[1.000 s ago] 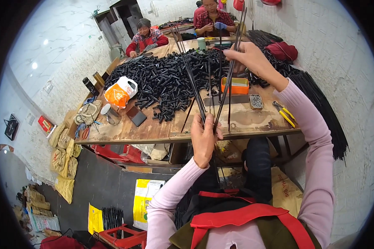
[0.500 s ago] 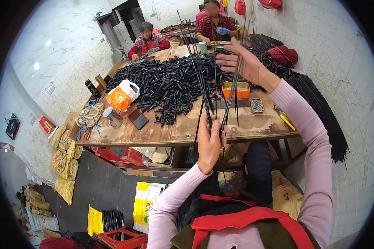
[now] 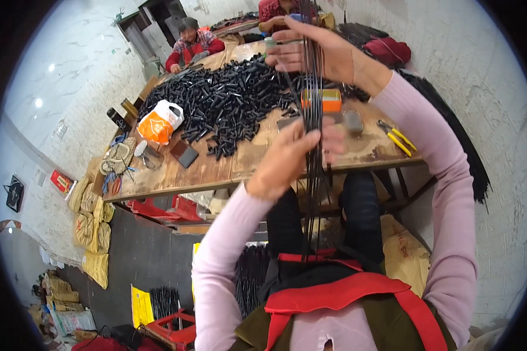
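A bundle of long, thin black rods stands nearly upright in front of me, its lower end near my lap. My left hand, slightly blurred, is closed round its middle. Higher up, my right hand is open, fingers stretched to the left and palm turned to the rods, which cross in front of the fingers. I cannot tell if the palm presses on them. Behind the bundle an orange box sits on the wooden table, with a small tin beside it.
Short black tubes lie heaped on the table. Yellow-handled pliers are at its right edge. An orange-and-white bag, a dark flat case and a glass jar lie left. A co-worker sits across; another is partly visible.
The rods, spread apart before, are now gathered into a tight upright bundle. My left hand has risen with them, and my right hand has moved left and up against the bundle. The view has shifted.
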{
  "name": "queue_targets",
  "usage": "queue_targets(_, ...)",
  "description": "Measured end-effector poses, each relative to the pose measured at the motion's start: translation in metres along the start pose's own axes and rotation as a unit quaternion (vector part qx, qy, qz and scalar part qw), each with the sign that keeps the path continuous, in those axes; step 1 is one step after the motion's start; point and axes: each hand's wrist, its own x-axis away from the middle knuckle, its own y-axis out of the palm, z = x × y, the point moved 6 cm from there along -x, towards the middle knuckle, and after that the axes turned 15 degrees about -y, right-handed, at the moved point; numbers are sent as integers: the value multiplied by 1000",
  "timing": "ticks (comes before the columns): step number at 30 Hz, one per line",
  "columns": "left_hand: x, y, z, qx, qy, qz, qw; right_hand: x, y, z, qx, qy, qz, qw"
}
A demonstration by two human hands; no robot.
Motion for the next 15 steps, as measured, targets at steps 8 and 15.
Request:
queue_targets(8, -7, 10, -21, 41, -46, -51, 997, 35, 6, -1, -35, 51, 10, 998)
queue_targets(15, 7, 9, -42, 45, -69, 9, 997, 65, 5, 4, -30, 65, -15, 997)
